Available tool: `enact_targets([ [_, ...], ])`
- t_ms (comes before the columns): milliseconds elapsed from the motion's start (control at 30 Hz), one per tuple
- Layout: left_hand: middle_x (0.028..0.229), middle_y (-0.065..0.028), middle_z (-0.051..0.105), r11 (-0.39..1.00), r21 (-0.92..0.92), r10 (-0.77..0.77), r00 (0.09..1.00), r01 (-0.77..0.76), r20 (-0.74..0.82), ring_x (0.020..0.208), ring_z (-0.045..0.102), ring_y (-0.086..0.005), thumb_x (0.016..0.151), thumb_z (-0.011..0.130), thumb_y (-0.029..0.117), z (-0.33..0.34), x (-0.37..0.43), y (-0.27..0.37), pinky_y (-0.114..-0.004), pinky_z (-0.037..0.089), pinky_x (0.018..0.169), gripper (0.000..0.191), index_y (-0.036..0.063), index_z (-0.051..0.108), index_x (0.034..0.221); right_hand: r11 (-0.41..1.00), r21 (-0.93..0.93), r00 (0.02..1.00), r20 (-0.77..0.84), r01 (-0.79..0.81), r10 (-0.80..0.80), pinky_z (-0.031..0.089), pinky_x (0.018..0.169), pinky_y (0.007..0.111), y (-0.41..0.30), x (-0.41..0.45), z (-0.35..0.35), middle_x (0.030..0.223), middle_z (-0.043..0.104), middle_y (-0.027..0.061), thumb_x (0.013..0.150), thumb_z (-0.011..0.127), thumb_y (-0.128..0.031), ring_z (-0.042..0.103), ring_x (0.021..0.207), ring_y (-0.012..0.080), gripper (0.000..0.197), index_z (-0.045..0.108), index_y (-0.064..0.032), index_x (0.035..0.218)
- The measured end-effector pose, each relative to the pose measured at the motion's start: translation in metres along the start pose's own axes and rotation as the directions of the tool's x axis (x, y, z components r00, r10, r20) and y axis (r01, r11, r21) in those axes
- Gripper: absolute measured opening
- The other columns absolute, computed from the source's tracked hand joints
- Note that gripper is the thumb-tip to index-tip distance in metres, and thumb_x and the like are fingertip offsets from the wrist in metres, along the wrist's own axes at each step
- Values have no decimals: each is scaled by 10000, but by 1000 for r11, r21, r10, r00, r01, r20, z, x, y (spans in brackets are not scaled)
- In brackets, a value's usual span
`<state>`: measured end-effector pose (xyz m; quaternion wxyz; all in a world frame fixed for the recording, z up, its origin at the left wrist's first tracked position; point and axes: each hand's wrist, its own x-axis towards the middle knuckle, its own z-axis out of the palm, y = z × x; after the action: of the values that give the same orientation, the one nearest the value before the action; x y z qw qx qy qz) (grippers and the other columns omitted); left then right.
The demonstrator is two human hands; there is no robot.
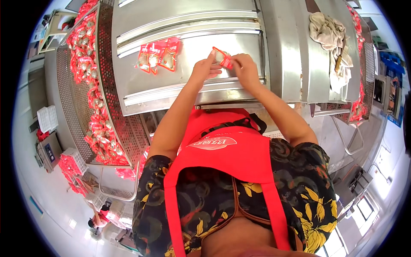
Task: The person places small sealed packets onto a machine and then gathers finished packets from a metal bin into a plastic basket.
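Observation:
Between my two hands is a small red-and-clear plastic packet [222, 57] with a pale greyish item inside, above a stainless steel work surface [196, 69]. My left hand [206, 66] holds its left edge, thumb up and the other fingers extended below. My right hand [244, 69] pinches the red right end of the packet. To the left of my hands, several similar packets [159, 57] lie side by side on the steel, their orange-red edges towards me.
Raised metal rails [189, 27] cross the steel surface. A perforated metal bin [110, 74] at left holds many red packets [84, 61]; another perforated bin [367, 70] stands at right. A crumpled cloth [327, 30] lies at right with a brown-handled tool [338, 63]. Another person [102, 218] is far off at lower left.

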<state>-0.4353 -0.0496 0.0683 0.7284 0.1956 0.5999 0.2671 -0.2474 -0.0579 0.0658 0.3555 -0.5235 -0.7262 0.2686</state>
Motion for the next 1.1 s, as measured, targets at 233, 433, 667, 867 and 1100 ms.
enact_targets([
  [233, 965, -137, 672, 995, -90, 45, 991, -33, 128, 842, 667, -198, 933, 620, 310, -2, 26, -27, -294, 542, 828, 416, -74, 598, 1094, 952, 165, 962, 138, -256, 235, 499, 711, 303, -14, -13, -15, 915, 658, 61, 870, 662, -146, 614, 813, 171, 165, 647, -48, 1002],
  [433, 841, -73, 674, 955, 267, 141, 990, -129, -27, 753, 648, -139, 940, 611, 274, -22, 43, -43, -254, 530, 725, 301, -23, 661, 961, 324, 189, 362, 681, -927, 637, 405, 433, 218, 30, 13, -6, 750, 670, 75, 866, 703, -276, 540, 517, 80, 279, 659, -10, 939],
  [667, 719, 5, 614, 980, 127, 146, 988, -151, 52, 581, 497, -45, 920, 641, 291, -29, 42, -49, -204, 346, 512, 280, 23, 670, 844, 226, 293, 367, 651, -929, 665, 438, 425, 225, 51, 16, 11, 678, 637, 68, 786, 719, -18, 570, 510, 107, 102, 646, 5, 852],
  [867, 635, 51, 557, 962, 268, -74, 993, 48, 88, 511, 409, -35, 828, 757, 316, -11, 29, -22, -201, 307, 493, 274, 51, 690, 851, 300, 281, 410, 657, -912, 633, 436, 405, 236, 56, 17, 7, 664, 630, 79, 767, 696, 35, 572, 490, 119, 114, 601, 6, 824],
  [1100, 645, 66, 563, 954, 285, 42, 986, -88, 163, 514, 369, -35, 794, 796, 278, -2, 43, -20, -205, 274, 483, 244, 64, 704, 868, 412, 236, 455, 663, -880, 594, 412, 396, 249, 64, 20, -12, 679, 638, 74, 749, 674, 61, 554, 479, 118, 165, 584, -12, 868],
])
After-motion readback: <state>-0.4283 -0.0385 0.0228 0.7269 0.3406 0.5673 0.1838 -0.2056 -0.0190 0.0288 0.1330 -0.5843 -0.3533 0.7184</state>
